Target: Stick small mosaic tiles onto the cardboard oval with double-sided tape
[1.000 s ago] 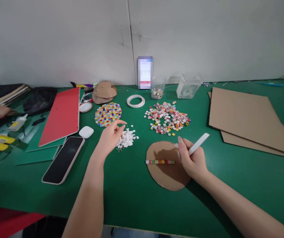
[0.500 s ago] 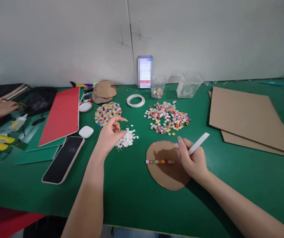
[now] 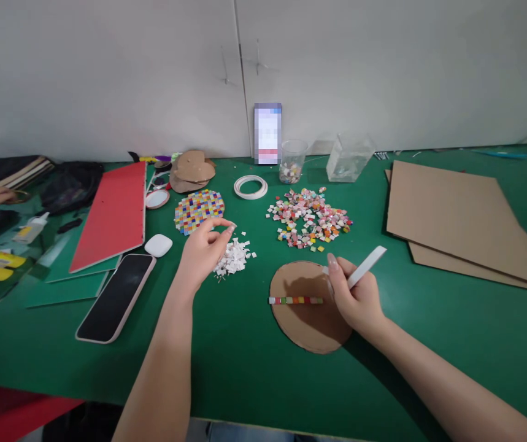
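Beneath both sets of fingers stretches a green flat tabletop [image 3: 245,362], and on it, directly under and to the left of the right fingers, lies a flat round brown cardboard disc [image 3: 307,328]. Beyond those fingers spreads a loose heap of small square multicoloured tiles [image 3: 322,219], a plentiful supply. The right hand [image 3: 356,294] has its fingers closed around a tool, while the left hand [image 3: 201,258] holds thumb and index finger narrowly together; whether a small piece sits between them I cannot tell. Just beyond the left fingers is a round disc covered in multicoloured square tiles [image 3: 199,212], apparently complete; just below their tips is a heap of small white scraps [image 3: 234,258]. The slim white stick-like tool [image 3: 365,268] slants up and rightward from the right fingers. Toward those fingers, from the disc's left edge, runs one thin straight row of coloured tiles [image 3: 296,301]; the remaining visible cardboard is bare, so judging by this, most of the surface is left uncovered.
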Demonstrator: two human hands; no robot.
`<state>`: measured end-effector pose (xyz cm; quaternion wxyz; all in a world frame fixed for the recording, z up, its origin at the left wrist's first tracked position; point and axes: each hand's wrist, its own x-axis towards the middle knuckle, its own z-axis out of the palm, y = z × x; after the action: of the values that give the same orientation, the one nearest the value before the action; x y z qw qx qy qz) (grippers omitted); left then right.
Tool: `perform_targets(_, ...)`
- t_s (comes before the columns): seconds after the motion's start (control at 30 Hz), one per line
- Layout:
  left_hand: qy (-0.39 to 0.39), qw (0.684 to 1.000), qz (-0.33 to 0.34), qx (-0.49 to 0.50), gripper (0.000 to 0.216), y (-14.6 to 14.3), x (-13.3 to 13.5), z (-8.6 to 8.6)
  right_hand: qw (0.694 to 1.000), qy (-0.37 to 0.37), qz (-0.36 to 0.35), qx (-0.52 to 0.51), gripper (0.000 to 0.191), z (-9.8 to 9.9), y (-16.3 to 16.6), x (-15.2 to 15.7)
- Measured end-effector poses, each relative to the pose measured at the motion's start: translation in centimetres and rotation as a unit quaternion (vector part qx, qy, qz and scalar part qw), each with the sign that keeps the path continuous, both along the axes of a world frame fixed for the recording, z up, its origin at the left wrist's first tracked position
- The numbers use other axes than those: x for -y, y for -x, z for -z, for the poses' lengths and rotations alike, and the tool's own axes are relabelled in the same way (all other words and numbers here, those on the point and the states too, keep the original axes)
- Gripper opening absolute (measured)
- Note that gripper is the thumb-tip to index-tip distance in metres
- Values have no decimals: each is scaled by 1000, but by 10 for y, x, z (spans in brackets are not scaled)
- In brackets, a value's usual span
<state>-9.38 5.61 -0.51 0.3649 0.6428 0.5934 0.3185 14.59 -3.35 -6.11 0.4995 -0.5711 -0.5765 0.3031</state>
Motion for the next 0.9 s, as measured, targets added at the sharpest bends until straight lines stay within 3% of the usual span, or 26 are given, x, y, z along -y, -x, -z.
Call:
perform_targets(0.23,-52,993,-18,-102,18,1,1,0,1000,-7,0,7,40,-1,0,0)
perform_targets(0.4,-80,992,6,-99,32,3,0,1,1000,-12,0,14,41,0,-1,1)
perform_targets(0.63,-21,998,-1,-65,23,0,0,2,1000,-15,-6,19,40,1,0,-1)
perform_targets(0.9,-63,996,50,-34,27,-9,6,-5,999,-7,-21,-25,40,-6,3,1)
